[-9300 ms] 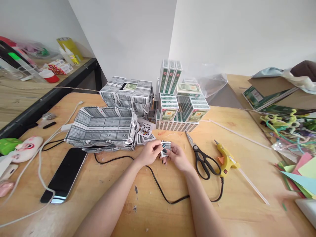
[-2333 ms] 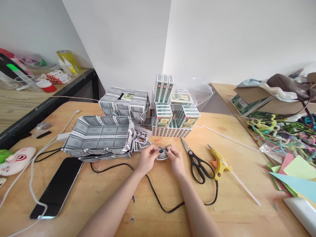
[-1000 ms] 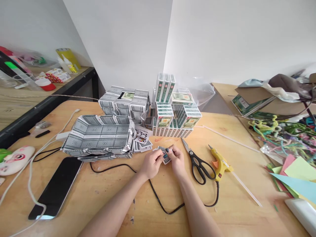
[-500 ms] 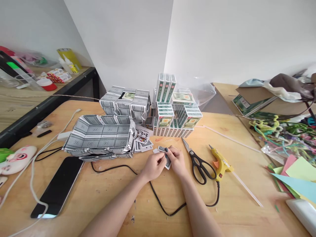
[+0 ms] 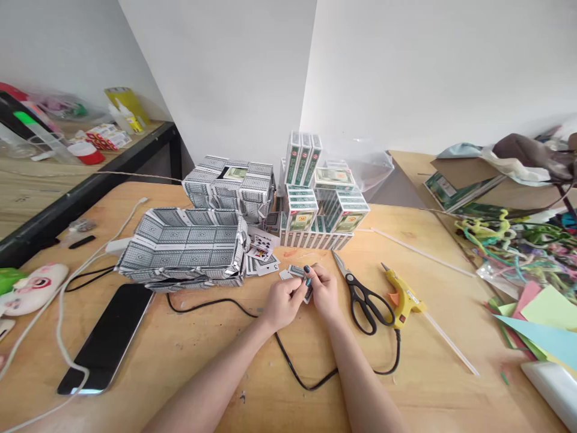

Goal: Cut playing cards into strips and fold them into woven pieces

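Note:
My left hand (image 5: pixel 282 300) and my right hand (image 5: pixel 324 290) meet over the middle of the wooden table (image 5: pixel 288 373). Both pinch a small folded playing card (image 5: pixel 303 281) with a grey patterned back, and their fingertips press on it. A few loose cards (image 5: pixel 262 251) lie just beyond my left hand. Behind them sits a long tray-like block made of folded cards (image 5: pixel 184 245), with a second card block (image 5: pixel 229 183) further back.
Green card boxes (image 5: pixel 322 207) are stacked at the back centre. Black scissors (image 5: pixel 363 296) and a yellow glue gun (image 5: pixel 404 296) lie right of my hands, its black cable (image 5: pixel 293 367) looping under my arms. A phone (image 5: pixel 106 340) lies left. Coloured paper (image 5: pixel 536 319) lies right.
Both hands have kept working the same small card, turning and folding it between the fingertips. They have stayed in about the same spot on the table.

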A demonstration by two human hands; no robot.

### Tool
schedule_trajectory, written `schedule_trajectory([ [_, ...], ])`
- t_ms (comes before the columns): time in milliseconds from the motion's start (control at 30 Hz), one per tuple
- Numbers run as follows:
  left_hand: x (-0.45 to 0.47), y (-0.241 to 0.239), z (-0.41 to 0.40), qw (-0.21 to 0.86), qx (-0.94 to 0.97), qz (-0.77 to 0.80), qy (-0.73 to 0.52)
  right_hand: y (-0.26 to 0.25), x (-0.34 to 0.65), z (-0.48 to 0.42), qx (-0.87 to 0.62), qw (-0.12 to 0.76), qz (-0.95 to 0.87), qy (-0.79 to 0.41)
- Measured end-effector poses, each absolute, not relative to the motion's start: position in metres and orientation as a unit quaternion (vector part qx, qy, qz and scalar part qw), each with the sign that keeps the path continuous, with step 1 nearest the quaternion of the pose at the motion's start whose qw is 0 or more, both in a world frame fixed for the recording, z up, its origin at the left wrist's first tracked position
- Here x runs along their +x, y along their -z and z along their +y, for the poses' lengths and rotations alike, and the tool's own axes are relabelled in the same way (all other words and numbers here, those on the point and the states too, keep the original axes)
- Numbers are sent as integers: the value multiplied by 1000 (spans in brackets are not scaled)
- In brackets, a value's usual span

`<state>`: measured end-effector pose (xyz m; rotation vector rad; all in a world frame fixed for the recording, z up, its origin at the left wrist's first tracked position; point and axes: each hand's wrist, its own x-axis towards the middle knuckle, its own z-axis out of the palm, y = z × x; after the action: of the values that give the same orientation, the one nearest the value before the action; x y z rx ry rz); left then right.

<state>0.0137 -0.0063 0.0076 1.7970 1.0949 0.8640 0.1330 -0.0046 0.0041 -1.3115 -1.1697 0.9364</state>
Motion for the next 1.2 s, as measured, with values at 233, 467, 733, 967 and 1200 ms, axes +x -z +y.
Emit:
schedule_trajectory([
  [233,15,-9,-6,401,720,436,-363,-5,132,-5,-549,552,-473,-413],
  [467,8,-5,0,334,669,515,-419,-7,135,-5,-510,555,-414,-510],
  [733,0,-4,9,217,691,549,-418,-9,129,-6,-493,525,-457,-521],
  [967,1,-3,8,139,736,532,-394,-7,125,-9,-544,503,-489,-461],
  [1200,0,-3,11,139,723,553,-390,-10,124,-9,-541,489,-479,-489],
])
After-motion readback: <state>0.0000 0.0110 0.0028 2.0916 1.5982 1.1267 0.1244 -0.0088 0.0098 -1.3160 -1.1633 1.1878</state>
